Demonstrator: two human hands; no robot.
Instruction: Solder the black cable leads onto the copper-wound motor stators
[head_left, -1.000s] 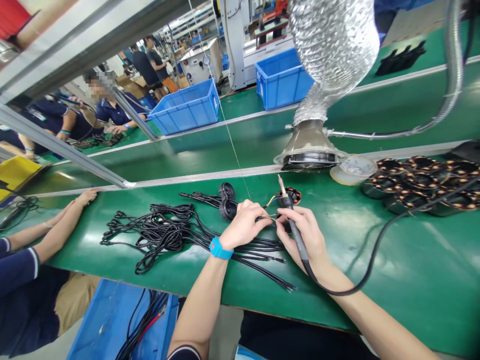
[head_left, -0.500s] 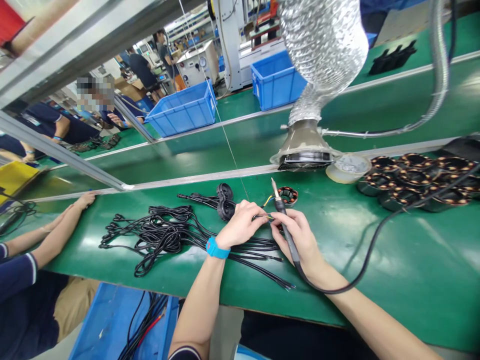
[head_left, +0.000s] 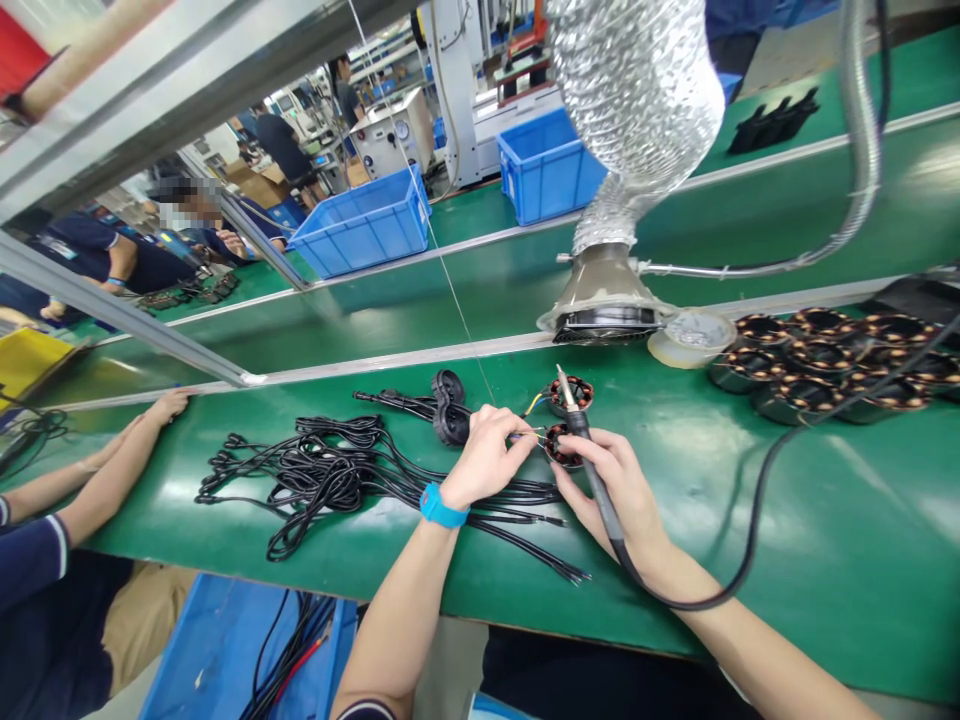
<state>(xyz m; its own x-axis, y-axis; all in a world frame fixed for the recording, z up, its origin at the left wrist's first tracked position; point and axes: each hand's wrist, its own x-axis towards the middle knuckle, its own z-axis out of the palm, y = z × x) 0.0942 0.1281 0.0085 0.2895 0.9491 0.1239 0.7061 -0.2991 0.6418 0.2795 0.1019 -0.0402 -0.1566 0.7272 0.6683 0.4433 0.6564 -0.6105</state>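
While right fingers grip the soldering iron, wires sit pinched in left fingers.

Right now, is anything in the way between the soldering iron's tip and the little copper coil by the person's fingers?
Nothing visible blocks it. The soldering iron in the right hand points up past the coil, and the left hand pinches thin wires beside it.
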